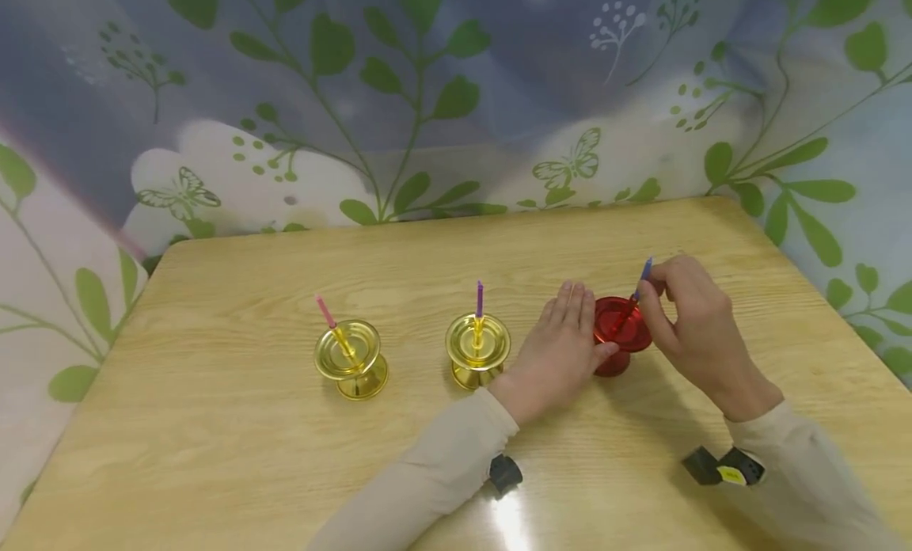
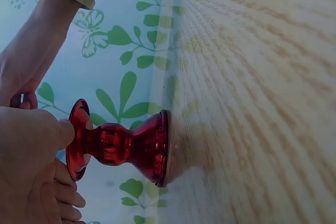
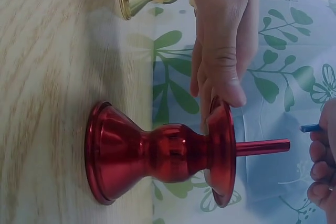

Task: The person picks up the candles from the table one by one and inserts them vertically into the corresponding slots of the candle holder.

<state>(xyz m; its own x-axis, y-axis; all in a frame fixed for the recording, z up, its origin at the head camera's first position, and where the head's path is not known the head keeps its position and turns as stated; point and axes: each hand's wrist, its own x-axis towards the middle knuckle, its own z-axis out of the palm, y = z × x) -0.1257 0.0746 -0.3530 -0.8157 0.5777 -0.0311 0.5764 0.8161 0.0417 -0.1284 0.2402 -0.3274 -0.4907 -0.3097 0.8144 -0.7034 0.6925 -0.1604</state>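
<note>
A red metallic candlestick point(image 1: 611, 364) stands upright on the table at the right. My left hand point(image 1: 559, 349) holds the rim of its dish, thumb over the edge and the other fingers stretched out beside it. Between thumb and fingertips my right hand point(image 1: 694, 321) pinches a slim blue candle point(image 1: 647, 269), tilted above the red dish. In the right wrist view the lower end of the blue candle point(image 3: 311, 128) is a small gap away from the thin red tube point(image 3: 265, 147) that rises from the dish.
Left of my left hand, a gold candlestick point(image 1: 470, 377) carries a purple candle point(image 1: 480, 299). Farther left, another gold candlestick point(image 1: 363, 386) bears a leaning pink candle point(image 1: 325, 311). Behind the wooden table point(image 1: 214, 456) hangs a leaf-patterned cloth point(image 1: 456, 163).
</note>
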